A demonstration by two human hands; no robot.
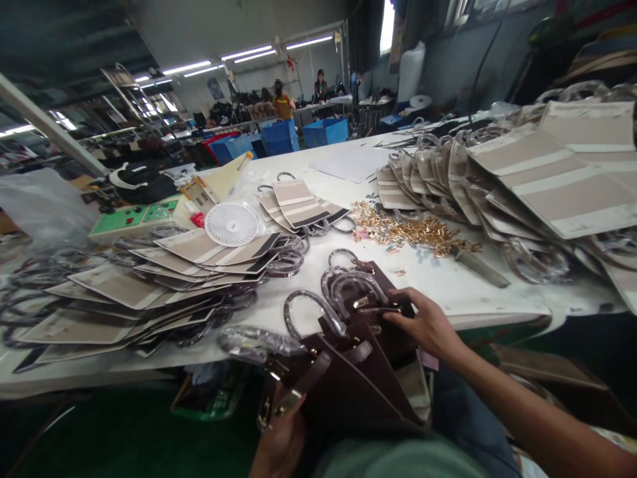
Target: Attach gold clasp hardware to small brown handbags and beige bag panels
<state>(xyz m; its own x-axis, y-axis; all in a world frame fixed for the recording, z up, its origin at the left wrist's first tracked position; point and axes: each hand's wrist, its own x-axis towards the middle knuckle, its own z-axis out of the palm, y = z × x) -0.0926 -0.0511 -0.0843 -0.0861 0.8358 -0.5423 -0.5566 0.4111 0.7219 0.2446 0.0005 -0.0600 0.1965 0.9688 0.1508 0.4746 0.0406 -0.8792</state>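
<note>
Dark brown handbags (pixel 348 382) with plastic-wrapped handles (pixel 303 299) lean together at the table's front edge, over my lap. My left hand (pixel 283 425) is closed at the lower left of the front bag, around a strap with gold-coloured metal fittings (pixel 269 408). My right hand (pixel 423 322) pinches the upper edge of a brown bag piece at the right, thumb below and fingers on top. Part of the left fingers is hidden by the strap. Small gold metal fittings (pixel 413 232) lie in a loose heap beyond the bags.
Stacks of beige bag panels (pixel 114 285) fill the left side, and a larger pile (pixel 542 172) stands at the right. A white fan (pixel 231 224), a grey-handled tool (pixel 480 265) and a green-topped box (pixel 139 218) are on the white table (pixel 318 159). Two people work far behind blue bins (pixel 326 133).
</note>
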